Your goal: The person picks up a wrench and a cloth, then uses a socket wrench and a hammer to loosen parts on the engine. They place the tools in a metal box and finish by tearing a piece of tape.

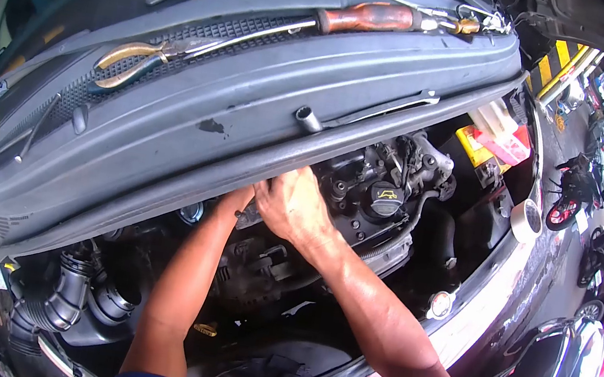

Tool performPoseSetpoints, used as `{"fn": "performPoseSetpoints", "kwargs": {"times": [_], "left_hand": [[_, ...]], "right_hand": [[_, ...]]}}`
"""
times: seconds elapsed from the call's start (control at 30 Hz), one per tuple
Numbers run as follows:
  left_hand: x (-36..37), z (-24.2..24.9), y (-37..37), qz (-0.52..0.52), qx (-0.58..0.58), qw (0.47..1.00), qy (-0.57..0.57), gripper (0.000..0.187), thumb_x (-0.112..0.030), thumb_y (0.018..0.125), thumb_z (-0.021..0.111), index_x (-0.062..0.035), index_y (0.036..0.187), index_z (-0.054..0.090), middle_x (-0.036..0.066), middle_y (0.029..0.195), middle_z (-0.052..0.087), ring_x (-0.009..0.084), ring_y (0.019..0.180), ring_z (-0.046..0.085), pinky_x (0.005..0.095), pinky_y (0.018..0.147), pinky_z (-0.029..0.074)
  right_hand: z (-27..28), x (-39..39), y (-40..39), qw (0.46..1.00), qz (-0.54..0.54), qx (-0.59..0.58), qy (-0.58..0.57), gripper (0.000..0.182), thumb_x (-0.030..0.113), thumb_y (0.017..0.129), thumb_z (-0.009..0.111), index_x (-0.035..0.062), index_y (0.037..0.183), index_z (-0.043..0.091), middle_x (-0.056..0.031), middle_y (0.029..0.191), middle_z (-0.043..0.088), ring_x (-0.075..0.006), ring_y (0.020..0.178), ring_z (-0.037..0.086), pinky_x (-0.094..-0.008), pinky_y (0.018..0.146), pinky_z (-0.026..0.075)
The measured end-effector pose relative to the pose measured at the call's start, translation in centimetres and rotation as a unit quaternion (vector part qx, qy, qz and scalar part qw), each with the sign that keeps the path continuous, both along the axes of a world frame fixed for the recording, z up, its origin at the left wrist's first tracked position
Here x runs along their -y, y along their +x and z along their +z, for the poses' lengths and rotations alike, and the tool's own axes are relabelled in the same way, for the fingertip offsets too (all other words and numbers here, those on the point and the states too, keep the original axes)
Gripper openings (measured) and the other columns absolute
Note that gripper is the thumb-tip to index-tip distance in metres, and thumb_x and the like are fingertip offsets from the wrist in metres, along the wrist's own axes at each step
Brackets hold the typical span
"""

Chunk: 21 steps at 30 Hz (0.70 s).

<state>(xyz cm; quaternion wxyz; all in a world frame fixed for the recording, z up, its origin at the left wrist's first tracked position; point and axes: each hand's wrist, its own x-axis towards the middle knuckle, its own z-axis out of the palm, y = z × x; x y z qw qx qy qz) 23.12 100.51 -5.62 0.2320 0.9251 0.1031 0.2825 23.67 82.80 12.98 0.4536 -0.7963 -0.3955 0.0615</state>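
Both arms reach into an engine bay, up to the edge of the black cowl [194,135]. My right hand [292,206] is closed, its fingers curled down at the rear of the engine beneath the cowl lip; what it grips is hidden. My left hand [240,199] goes under the same lip beside it, and its fingers are out of sight. Right of my right hand is the black oil filler cap [386,199] on the engine. A metal socket [308,119] stands on the cowl just above the hands.
On the cowl lie pliers [130,66], a screwdriver with a red-brown handle [368,19] and a long wrench [386,109]. A tape roll [526,221] sits on the right fender edge. Black intake hoses [67,294] are at lower left. Motorcycles and cars stand at right.
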Motion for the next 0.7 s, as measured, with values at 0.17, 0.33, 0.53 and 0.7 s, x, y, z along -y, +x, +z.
{"fn": "performPoseSetpoints", "kwargs": {"times": [0.17, 0.33, 0.53, 0.7], "left_hand": [[0.6, 1.8, -0.6, -0.004, -0.088, 0.996, -0.027, 0.044, -0.031, 0.104, 0.053, 0.0006, 0.134, 0.057, 0.027, 0.137, 0.056, 0.0336, 0.128, 0.054, 0.0460, 0.106, 0.044], [-3.4, -6.8, -0.6, -0.134, -0.032, 0.973, -0.183, 0.060, -0.039, 0.108, 0.043, -0.0041, 0.155, 0.033, 0.020, 0.158, 0.034, 0.0323, 0.144, 0.036, 0.0501, 0.118, 0.036], [-2.3, -5.0, -1.1, -0.123, -0.039, 0.960, -0.248, 0.059, -0.040, 0.108, 0.042, -0.0015, 0.153, 0.037, 0.020, 0.157, 0.036, 0.0336, 0.143, 0.037, 0.0539, 0.116, 0.037], [-1.2, -2.5, -0.8, -0.058, -0.041, 0.988, -0.135, 0.051, -0.037, 0.106, 0.045, -0.0027, 0.144, 0.048, 0.020, 0.145, 0.048, 0.0328, 0.134, 0.047, 0.0540, 0.110, 0.042]], "right_hand": [[-4.1, -0.8, 2.4, 0.999, -0.008, 0.011, -0.041, 0.023, 0.009, 0.089, 0.060, -0.0059, 0.107, 0.065, -0.0330, 0.096, 0.065, -0.0541, 0.091, 0.062, -0.0575, 0.080, 0.052], [-0.7, -0.2, -0.2, 1.000, 0.020, 0.019, -0.008, 0.038, 0.027, 0.097, 0.060, -0.0102, 0.104, 0.064, -0.0377, 0.098, 0.066, -0.0530, 0.093, 0.066, -0.0570, 0.087, 0.054], [0.2, 0.1, -0.2, 0.999, 0.016, -0.008, -0.030, 0.028, 0.015, 0.092, 0.061, -0.0077, 0.107, 0.063, -0.0379, 0.102, 0.065, -0.0554, 0.096, 0.062, -0.0579, 0.085, 0.053], [-0.6, 0.3, 1.9, 0.998, -0.007, -0.013, -0.059, 0.023, 0.012, 0.089, 0.060, -0.0083, 0.099, 0.065, -0.0369, 0.093, 0.066, -0.0540, 0.092, 0.064, -0.0565, 0.083, 0.055]]}}
